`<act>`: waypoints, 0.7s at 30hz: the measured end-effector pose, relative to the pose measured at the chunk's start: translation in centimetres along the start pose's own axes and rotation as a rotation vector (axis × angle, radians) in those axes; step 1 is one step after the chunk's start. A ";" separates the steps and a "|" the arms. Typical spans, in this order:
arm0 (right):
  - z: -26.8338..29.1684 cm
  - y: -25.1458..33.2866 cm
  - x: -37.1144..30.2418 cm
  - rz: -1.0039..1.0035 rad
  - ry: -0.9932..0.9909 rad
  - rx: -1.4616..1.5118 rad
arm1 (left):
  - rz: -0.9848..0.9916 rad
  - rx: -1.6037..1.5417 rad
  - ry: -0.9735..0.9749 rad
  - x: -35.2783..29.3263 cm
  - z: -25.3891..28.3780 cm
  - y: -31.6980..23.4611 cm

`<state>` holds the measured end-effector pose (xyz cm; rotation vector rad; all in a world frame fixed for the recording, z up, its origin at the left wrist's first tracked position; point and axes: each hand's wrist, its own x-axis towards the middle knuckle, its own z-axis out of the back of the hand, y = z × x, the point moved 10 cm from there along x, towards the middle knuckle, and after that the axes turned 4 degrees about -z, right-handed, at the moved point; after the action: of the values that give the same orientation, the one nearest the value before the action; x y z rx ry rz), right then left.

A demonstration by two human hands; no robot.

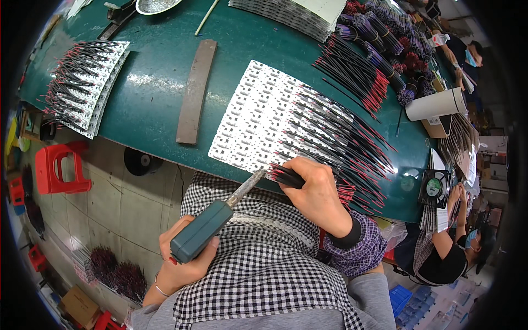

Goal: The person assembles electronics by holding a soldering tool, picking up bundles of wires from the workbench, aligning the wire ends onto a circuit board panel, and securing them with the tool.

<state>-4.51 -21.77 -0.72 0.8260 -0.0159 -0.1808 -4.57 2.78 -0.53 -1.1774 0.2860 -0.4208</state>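
My left hand [187,270] is closed around the dark green handle of a soldering iron [202,231]. The iron's metal tip points up and right, at the near edge of a white circuit board panel [250,118]. Close to that tip, my right hand [320,192] pinches a small bunch of black wires [287,175] with red ends. Rows of black wires [330,129] lie across the panel's right half and run off past its edge. Small dark pads mark the panel's left half. Whether the tip touches a wire or the panel is too small to tell.
A flat brown bar [196,91] lies left of the panel on the green table [148,104]. Farther left sit wired panels [91,88]. Loose wires [357,71], a white roll [436,104] and a small fan [434,187] are right. A co-worker [448,250] sits at the right.
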 end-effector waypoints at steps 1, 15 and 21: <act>-0.1 -0.1 0.0 -0.013 0.007 -0.003 | 0.009 0.004 0.009 -0.2 0.0 0.2; -0.4 -1.1 1.0 -0.055 0.095 0.051 | -0.026 -0.001 0.001 -0.7 0.0 0.5; -0.4 -0.8 1.3 -0.065 0.121 0.074 | -0.012 0.009 0.020 -0.3 0.0 0.0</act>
<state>-3.30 -22.26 -1.64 0.9103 0.1185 -0.1919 -4.80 2.96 -0.56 -1.1672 0.2944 -0.4441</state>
